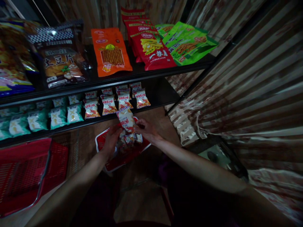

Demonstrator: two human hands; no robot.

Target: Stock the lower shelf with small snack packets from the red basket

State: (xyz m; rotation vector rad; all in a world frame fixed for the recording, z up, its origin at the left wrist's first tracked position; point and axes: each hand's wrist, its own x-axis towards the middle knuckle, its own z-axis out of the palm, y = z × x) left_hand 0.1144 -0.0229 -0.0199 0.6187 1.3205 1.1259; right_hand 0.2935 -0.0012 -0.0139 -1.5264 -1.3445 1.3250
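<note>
My right hand (146, 130) pinches a small red-and-white snack packet (126, 119) and holds it upright just below the lower shelf. My left hand (111, 142) is curled over a red-and-white tray (100, 143) that carries several more of the same packets (129, 138); what its fingers grip is hidden. On the lower shelf (156, 94) stand rows of matching red-and-white packets (109, 104), with small green packets (58, 117) to their left.
The upper shelf holds a dark chip bag (62, 64), an orange bag (111, 52), red bags (151, 49) and green bags (187, 42). A red shopping basket (26, 173) sits low left. A striped curtain (248, 94) hangs on the right.
</note>
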